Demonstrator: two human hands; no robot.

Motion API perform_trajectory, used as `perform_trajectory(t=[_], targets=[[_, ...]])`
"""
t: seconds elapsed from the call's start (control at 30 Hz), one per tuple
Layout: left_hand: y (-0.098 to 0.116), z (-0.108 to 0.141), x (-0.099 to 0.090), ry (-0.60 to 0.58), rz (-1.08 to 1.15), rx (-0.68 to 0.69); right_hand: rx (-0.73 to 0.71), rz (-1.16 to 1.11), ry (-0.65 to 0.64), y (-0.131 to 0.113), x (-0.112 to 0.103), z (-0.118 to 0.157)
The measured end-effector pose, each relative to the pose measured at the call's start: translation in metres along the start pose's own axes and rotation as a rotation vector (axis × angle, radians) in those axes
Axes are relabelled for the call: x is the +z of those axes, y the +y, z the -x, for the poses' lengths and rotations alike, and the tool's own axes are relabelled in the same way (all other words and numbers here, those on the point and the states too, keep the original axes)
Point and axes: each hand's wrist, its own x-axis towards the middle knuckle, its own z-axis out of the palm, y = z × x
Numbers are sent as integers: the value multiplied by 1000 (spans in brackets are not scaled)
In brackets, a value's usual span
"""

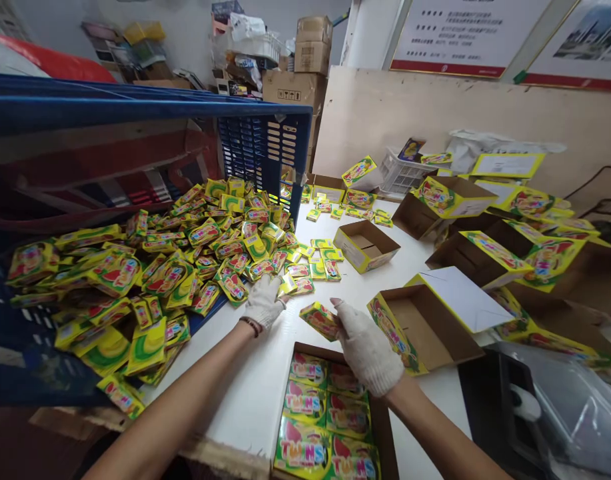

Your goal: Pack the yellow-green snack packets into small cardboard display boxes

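By packed ctn (386, 440), R hand (368, 348) holds sm. yellow pkt (319, 321).

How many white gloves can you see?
2: one white glove on the right hand, which holds a TWINS pack; another on the left hand, by the pile of packs. More may be hidden.

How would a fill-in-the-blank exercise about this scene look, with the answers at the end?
The left hand and right hand both wear white ____.
The plastic crate heaped with small boxes is coloured ____.
The printed boxes in the nearest carton read ____.
A single box is held just beyond that carton by the ____ hand.
Missing words: gloves; blue; TWINS; right.
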Motion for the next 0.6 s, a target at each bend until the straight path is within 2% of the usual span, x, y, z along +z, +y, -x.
perform_trajectory(t=[0.1,0.17,0.27,0.33,0.43,0.5,0.6], targets=[[-5,-20,4,-32,-23,-7,-40,25,0,15,-3,4],[-2,-17,2,-80,5,6,-144,96,1,14,-10,5],[12,8,-11,-187,87,66,-350,164,50,-2,-20,2],[27,31,-22,-311,226,151,-474,161,52,-16,-25,2],[48,65,-37,-466,504,223,-533,94,-100,-29,-30,12],[53,84,-39,-414,539,159,-454,18,-233,-28,-32,26],[47,102,-28,-159,489,34,-199,-118,-400,-15,-25,44]])
